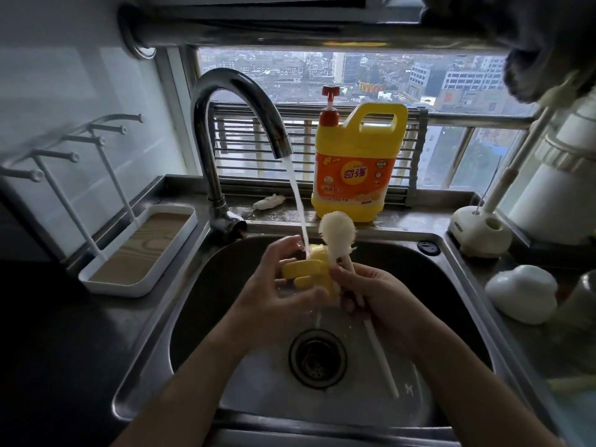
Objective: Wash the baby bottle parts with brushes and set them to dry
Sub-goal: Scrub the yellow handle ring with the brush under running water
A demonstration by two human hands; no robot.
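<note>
The yellow plastic bottle part [309, 269] is held over the middle of the steel sink [180, 321], right under the thin stream of water [298, 201] falling from the curved chrome tap [232, 101]. The left hand [274, 285] pinches it between thumb and curled fingers, and its stubby tabs jut out leftward.

Just beside it, the right hand [377, 301] is wrapped around the stem of a white long-handled bottle brush [337, 230]. The brush's round bristle head points up and away, and its handle slants down to the right, ending above the basin near the round drain [317, 358].

On the wet ledge behind stands a yellow detergent jug with a red pump [358, 162]; its orange label reads 奇强, and the smaller print is too blurred to read.

Left of the sink, on the dark counter, sits a white peg drying rack with a wood-grain tray [138, 250]. To the right stands a white brush stand [480, 233]. The window [451, 75] above overlooks city buildings.
</note>
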